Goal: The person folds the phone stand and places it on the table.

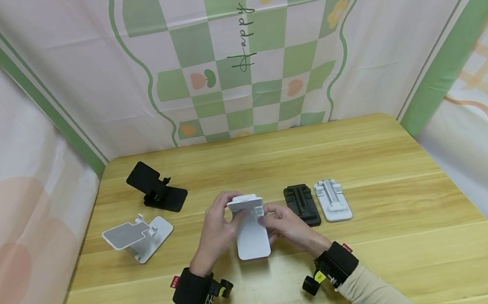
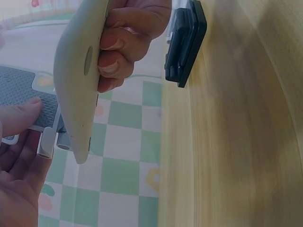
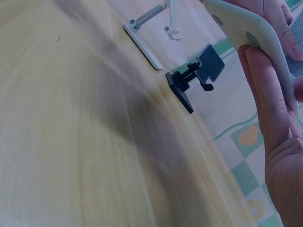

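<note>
Both hands hold a white folding phone stand (image 1: 252, 239) up in front of the body. My left hand (image 1: 216, 230) grips its grey-padded upper panel (image 2: 46, 108), with the thumb laid across the pad. On the other side, my right hand (image 1: 292, 228) holds the white base plate (image 2: 75, 78) by its edge, fingers curled against it. The panel stands partly unfolded from the base, and two small lip hooks show at the hinge end in the left wrist view. Round pads (image 3: 253, 39) dot the underside of the base.
An unfolded black phone stand (image 1: 169, 198) and an unfolded white one (image 1: 154, 239) stand at the left of the wooden table (image 1: 413, 263). Folded flat to the right lie a black stand (image 1: 302, 205) and a white stand (image 1: 333, 200). A patterned curtain (image 1: 225, 42) hangs behind.
</note>
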Motion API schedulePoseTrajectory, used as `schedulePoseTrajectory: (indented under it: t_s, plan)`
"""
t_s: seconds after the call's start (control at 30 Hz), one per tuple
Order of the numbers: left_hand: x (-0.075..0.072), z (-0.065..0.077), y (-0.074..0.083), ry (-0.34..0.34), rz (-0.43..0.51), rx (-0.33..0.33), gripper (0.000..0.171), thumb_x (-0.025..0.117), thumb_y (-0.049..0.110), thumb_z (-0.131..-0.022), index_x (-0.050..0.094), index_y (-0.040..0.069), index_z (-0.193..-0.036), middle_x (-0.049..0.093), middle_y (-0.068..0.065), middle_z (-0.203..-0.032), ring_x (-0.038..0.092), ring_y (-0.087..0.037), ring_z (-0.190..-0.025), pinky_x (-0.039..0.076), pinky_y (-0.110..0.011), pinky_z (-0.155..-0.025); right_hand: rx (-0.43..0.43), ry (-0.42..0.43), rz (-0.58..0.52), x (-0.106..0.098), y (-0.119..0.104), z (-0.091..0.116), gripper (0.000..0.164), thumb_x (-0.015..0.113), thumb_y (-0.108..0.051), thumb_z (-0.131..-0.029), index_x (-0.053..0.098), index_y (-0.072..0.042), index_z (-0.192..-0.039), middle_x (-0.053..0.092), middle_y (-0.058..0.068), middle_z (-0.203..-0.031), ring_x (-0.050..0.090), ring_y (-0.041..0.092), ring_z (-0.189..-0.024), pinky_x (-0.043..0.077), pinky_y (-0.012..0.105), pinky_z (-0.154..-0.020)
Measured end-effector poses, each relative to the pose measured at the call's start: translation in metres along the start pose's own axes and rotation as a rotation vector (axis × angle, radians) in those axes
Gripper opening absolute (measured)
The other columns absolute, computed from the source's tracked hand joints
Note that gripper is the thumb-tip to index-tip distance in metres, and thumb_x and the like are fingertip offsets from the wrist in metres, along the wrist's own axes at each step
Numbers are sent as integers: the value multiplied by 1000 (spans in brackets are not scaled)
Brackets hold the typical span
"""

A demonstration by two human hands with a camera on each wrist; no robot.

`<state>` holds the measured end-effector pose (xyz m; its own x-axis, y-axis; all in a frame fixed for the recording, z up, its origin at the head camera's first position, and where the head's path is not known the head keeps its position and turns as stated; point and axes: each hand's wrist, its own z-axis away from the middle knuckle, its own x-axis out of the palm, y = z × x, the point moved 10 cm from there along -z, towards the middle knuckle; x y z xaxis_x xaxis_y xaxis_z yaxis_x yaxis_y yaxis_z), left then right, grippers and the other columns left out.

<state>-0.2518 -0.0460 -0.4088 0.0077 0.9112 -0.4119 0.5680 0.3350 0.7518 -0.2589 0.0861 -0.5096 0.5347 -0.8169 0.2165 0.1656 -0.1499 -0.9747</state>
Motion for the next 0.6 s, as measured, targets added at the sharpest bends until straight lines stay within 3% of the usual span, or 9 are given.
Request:
schedulePoseTrajectory:
  t_s: [0.4, 0.6]
  plan:
    - [0, 1, 1, 5, -18, 12, 35, 77, -10, -85, 64, -1, -116, 70, -16, -114, 68, -32, -110, 57, -47, -95, -1, -1, 14, 0, 0, 0, 16, 53, -13, -106, 58, 0, -114, 79, 2, -94, 76, 17, -79, 62, 29, -65]
    - [1, 1, 3, -23, -85, 15, 40, 79, -6, -86, 63, 0, -122, 68, -15, -121, 66, -31, -114, 56, -47, -99, 4, 25, 24, -4, 1, 1, 17, 54, -12, -105, 58, 2, -114, 79, 6, -99, 77, 19, -81, 62, 31, -66]
